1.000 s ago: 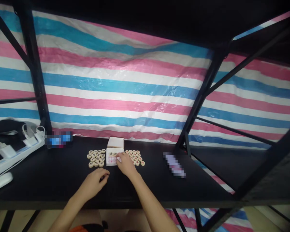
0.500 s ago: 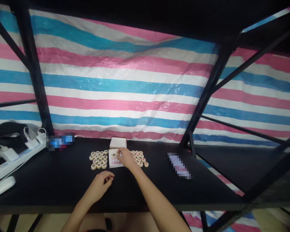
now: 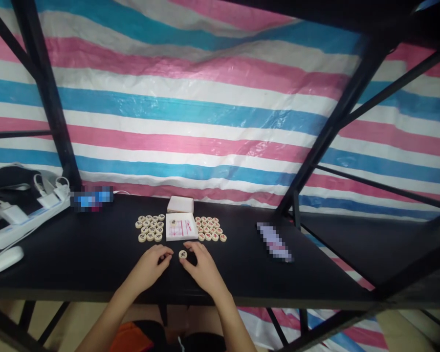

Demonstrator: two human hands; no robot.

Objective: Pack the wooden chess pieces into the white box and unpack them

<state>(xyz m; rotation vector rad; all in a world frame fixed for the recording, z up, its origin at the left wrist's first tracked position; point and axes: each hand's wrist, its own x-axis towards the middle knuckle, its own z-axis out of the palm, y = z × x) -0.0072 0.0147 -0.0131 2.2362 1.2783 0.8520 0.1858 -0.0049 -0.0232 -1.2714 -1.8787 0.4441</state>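
Note:
A round wooden Chinese chess piece [image 3: 183, 254] with a dark character lies face up between the thumb and fingertips of my right hand [image 3: 201, 264], in front of the white box. To its left, my left hand [image 3: 152, 264] rests over the table with loosely curled fingers and a gap at the thumb; it holds nothing. The shallow white box [image 3: 181, 236] has pink printing inside and one dark-marked piece [image 3: 173, 222] in it. Left of the box stand rows of dark-marked pieces [image 3: 150, 230]. Red-marked pieces [image 3: 209, 226] stand in rows at its right.
Behind the box lies a white lid-like box part [image 3: 180, 204]. A blurred-out flat object [image 3: 275, 242] lies to the right. At the left are a white power strip [image 3: 29, 220] with plugs and a white device [image 3: 5, 259]. Black metal posts [image 3: 315, 156] frame the black table [image 3: 95, 259].
My right hand has come back from the box toward me, with a chess piece now at its fingertips. The left hand stays about where it was. The view has tilted down.

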